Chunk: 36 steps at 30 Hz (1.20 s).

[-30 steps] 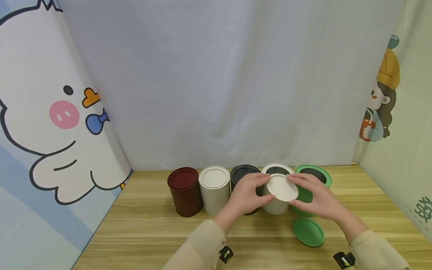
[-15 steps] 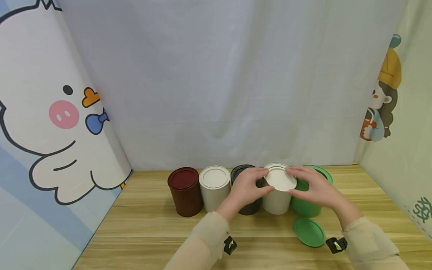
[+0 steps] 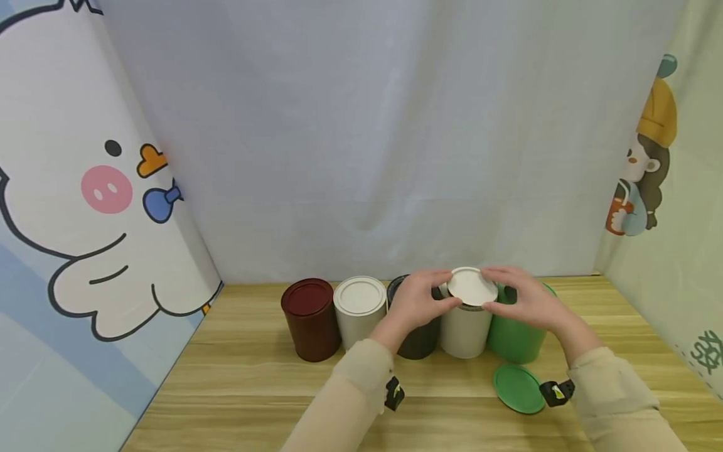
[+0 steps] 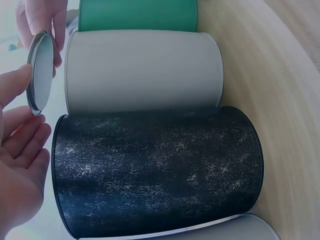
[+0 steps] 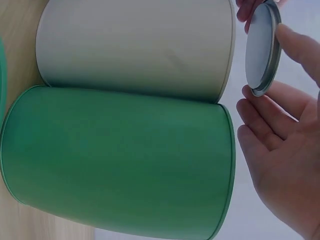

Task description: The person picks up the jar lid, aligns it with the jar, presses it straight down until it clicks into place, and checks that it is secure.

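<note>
Both hands pinching one white lid [image 3: 472,286] by its rim: left hand [image 3: 418,302] on the lid's left edge, right hand [image 3: 523,301] on its right edge, fingers curled round it. Holding it just above the open white can [image 3: 465,328], not seated yet; wrist views showing a gap between lid [image 4: 41,71] and can mouth [image 4: 142,70], lid [image 5: 263,47] slightly tilted.

White can standing in a row near the back edge of the table [image 3: 237,383]: dark red can [image 3: 309,319] at the left end, then a closed white can [image 3: 360,312], black can [image 3: 418,336] partly behind the left hand, the open white can, green can [image 3: 515,339] at the right end. Green lid [image 3: 518,388] lying flat on the table in front of the green can, toward the front right.

Doing it well, by judgement: levelling the lid, centring it over the mouth, lowering straight, then pressing evenly all round the rim; keeping fingertips clear of the seam and not nudging the black or green can touching either side.

Compared with a second ago: lid carried up and back from in front of the can's near rim to over the mouth; both arms reaching further in, sleeves higher in the head view. Cans and green lid not moved.
</note>
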{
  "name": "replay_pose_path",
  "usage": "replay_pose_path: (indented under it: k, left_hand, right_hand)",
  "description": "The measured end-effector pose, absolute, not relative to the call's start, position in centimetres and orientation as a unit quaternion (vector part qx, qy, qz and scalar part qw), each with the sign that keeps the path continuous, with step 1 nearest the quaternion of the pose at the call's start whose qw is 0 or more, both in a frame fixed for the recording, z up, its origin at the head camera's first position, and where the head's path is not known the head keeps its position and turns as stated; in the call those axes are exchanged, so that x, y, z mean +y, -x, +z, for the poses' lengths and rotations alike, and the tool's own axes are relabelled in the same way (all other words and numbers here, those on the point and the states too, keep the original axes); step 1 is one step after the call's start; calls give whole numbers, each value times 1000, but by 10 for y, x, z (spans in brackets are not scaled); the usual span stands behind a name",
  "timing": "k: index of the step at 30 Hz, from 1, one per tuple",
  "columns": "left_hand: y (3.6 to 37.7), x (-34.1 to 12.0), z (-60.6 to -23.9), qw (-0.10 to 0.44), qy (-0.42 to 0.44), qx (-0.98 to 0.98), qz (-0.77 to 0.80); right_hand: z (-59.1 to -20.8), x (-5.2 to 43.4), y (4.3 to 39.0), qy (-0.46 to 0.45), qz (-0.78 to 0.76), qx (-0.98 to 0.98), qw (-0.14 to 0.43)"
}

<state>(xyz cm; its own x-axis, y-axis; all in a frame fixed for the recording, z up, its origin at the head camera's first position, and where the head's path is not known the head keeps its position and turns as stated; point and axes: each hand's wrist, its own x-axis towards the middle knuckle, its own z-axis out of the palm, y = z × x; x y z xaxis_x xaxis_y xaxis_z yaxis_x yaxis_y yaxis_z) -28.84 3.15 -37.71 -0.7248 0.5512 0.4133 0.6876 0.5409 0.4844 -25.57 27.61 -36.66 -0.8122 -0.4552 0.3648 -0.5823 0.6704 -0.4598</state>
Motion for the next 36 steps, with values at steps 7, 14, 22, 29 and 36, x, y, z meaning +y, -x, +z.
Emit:
replay_pose_path:
  k: [7, 14, 22, 29, 36]
  left_hand:
    - [294, 35, -379, 101, 343, -876, -324]
    - [294, 37, -381, 98, 331, -884, -315]
    - [296, 42, -382, 91, 323, -898, -283]
    - [298, 45, -384, 86, 333, -904, -255]
    - [298, 46, -383, 80, 323, -912, -240]
  right_hand:
    - [-366, 278, 261, -277, 282, -913, 104]
    - [-372, 280, 269, -284, 282, -912, 94]
    - [-374, 281, 271, -285, 277, -914, 84]
    - [-372, 281, 271, -287, 267, -917, 70]
    - [-373, 280, 273, -282, 264, -920, 63]
